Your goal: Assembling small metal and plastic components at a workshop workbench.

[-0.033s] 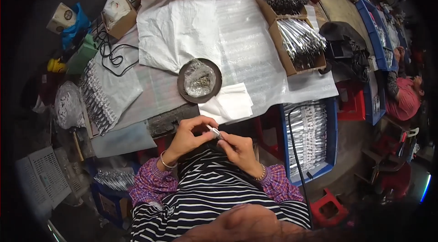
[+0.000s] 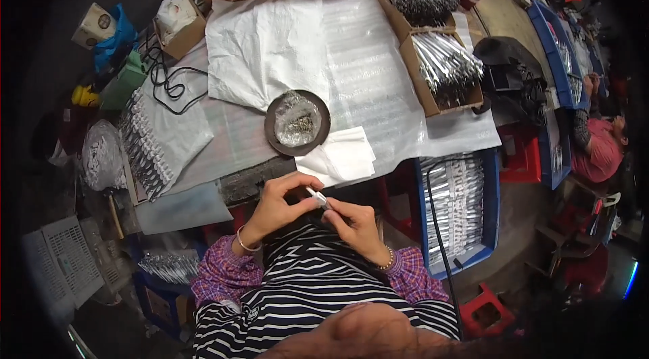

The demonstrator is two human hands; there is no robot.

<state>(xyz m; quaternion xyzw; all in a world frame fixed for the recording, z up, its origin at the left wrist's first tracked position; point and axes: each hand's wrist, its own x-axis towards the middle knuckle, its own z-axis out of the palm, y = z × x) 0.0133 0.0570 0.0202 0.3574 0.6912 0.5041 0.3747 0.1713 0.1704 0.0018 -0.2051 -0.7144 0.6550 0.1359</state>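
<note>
My left hand (image 2: 276, 205) and my right hand (image 2: 355, 222) meet close to my chest, at the near edge of the table. Together they pinch a small white stick-like piece with a metal tip (image 2: 316, 197). The left fingers hold its upper end, and the right fingers close around its lower end. Just beyond my hands lies a folded white cloth (image 2: 340, 156). Behind that sits a round dark dish (image 2: 297, 122) holding a crumpled clear bag of small metal parts.
White sheets (image 2: 338, 55) cover the table. Two cardboard boxes of silvery packets (image 2: 443, 68) stand at the back right, and a blue crate of packets (image 2: 460, 203) sits at my right. More packets (image 2: 145, 146) and a black cable (image 2: 165, 82) lie left. Another person (image 2: 598, 146) sits far right.
</note>
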